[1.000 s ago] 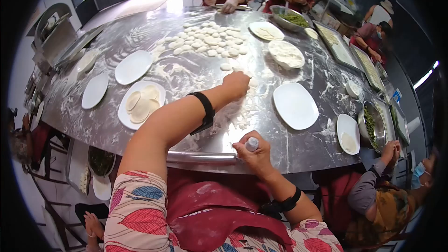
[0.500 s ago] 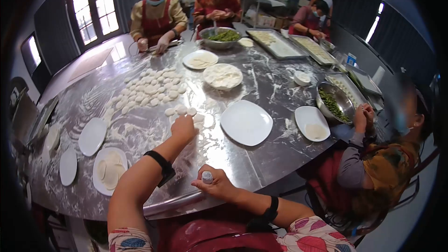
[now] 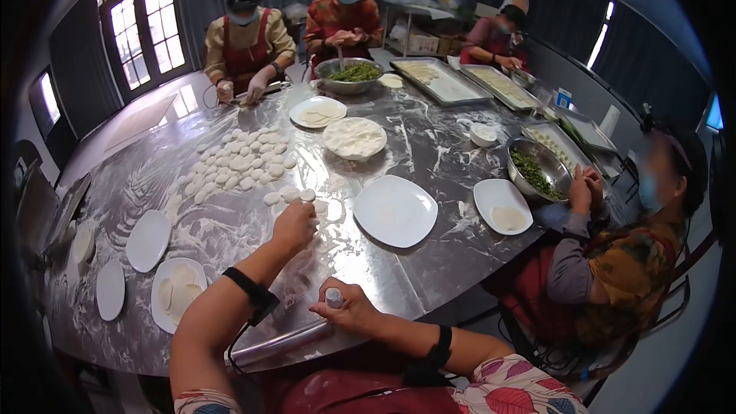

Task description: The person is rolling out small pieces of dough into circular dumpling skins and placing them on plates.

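Observation:
My left hand (image 3: 295, 227) is closed, back of the hand up, just on the near side of a few small dough rounds (image 3: 290, 193). Its fingertips are hidden, so what they hold cannot be seen. My right hand (image 3: 354, 311) is wrapped around a whitish, floured cylinder (image 3: 334, 297), seen end-on and looking like a short rolling pin, near the table's front edge. A white square plate (image 3: 395, 211) lies to the right of my left hand. Farther off, many floured dough pieces (image 3: 238, 161) are spread in a loose cluster.
Flour streaks the metal table (image 3: 383, 280). At left, a plate (image 3: 201, 268) holds flat wrappers, beside two white plates (image 3: 149, 241). Beyond are a bowl of flour (image 3: 354, 138) and a bowl of green filling (image 3: 349, 86). One co-worker (image 3: 606, 261) sits at right; others work opposite.
My left hand has drawn back toward me from over the dough rounds. My right hand keeps its grip on the cylinder. The whole view has shifted slightly.

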The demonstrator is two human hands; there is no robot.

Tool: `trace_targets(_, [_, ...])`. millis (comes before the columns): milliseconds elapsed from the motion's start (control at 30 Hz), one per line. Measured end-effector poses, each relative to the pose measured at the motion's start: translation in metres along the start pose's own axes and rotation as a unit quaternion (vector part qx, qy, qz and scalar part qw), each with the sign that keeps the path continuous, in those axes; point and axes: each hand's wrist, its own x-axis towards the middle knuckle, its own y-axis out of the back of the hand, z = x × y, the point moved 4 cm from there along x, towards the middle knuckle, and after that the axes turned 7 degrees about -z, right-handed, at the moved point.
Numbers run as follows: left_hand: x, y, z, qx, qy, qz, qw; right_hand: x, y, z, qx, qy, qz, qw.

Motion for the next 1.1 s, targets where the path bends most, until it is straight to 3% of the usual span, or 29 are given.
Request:
trace_targets(67, [-0.015, 0.035, 0.023, -0.027, -0.134, 0.101, 0.985, 0.000, 0.004, 0.003, -0.003, 0.007, 0.000, 1.000])
trace_targets(167, [-0.034, 0.028, -0.020, -0.020, -0.064, 0.051, 0.996, 0.001, -0.001, 0.005, 0.000, -0.011, 0.016, 1.000])
trace_targets(200, [-0.039, 0.028, -0.041, -0.079, -0.014, 0.120, 0.989, -0.001, -0.001, 0.004, 0.017, -0.026, 0.011, 0.999])
trace_targets(233, [-0.047, 0.042, -0.044, -0.138, 0.031, 0.108, 0.984, 0.001, -0.003, 0.003, 0.040, -0.041, 0.007, 0.998])
trace_targets(267, [-0.055, 0.042, -0.049, -0.142, -0.014, 0.111, 0.984, 0.002, -0.002, -0.001, 0.043, -0.016, 0.009, 0.999])
trace_targets(300, [-0.063, 0.030, -0.055, -0.260, 0.028, 0.004, 0.965, -0.001, 0.000, -0.003, 0.053, 0.000, 0.006, 0.999])
trace_targets(333, [-0.087, 0.039, -0.027, -0.397, 0.135, -0.130, 0.898, -0.004, 0.001, -0.009, 0.073, -0.051, -0.006, 0.996])
trace_targets(400, [-0.119, 0.015, -0.025, -0.373, 0.126, -0.165, 0.904, -0.008, 0.001, -0.004, 0.081, -0.079, 0.018, 0.993])
trace_targets(467, [-0.149, 0.015, -0.016, -0.390, 0.184, -0.207, 0.878, -0.010, 0.003, -0.002, 0.056, -0.059, 0.009, 0.997])
trace_targets(500, [-0.158, 0.009, -0.021, -0.346, 0.169, -0.211, 0.898, -0.009, 0.005, 0.000, 0.014, -0.026, 0.015, 0.999])
trace_targets(567, [-0.165, 0.006, -0.027, -0.311, 0.146, -0.156, 0.926, -0.003, -0.003, -0.006, 0.006, -0.001, 0.024, 1.000])
trace_targets(667, [-0.172, 0.014, -0.025, -0.210, 0.147, -0.156, 0.954, 0.005, -0.007, -0.007, 0.082, 0.036, 0.037, 0.995])
trace_targets(767, [-0.181, 0.016, -0.028, -0.205, 0.162, -0.140, 0.955, 0.014, -0.007, -0.010, 0.025, -0.030, 0.058, 0.998])
trace_targets(800, [-0.182, 0.015, -0.028, -0.211, 0.163, -0.132, 0.955, 0.022, -0.009, -0.007, 0.006, -0.003, 0.087, 0.996])
trace_targets(933, [-0.171, 0.011, -0.024, -0.213, 0.136, -0.142, 0.957, 0.058, -0.007, 0.009, 0.028, -0.006, 0.041, 0.999])
trace_targets(1100, [-0.179, 0.016, -0.033, -0.203, 0.149, -0.106, 0.962, 0.023, -0.004, 0.000, 0.006, -0.016, 0.051, 0.999])
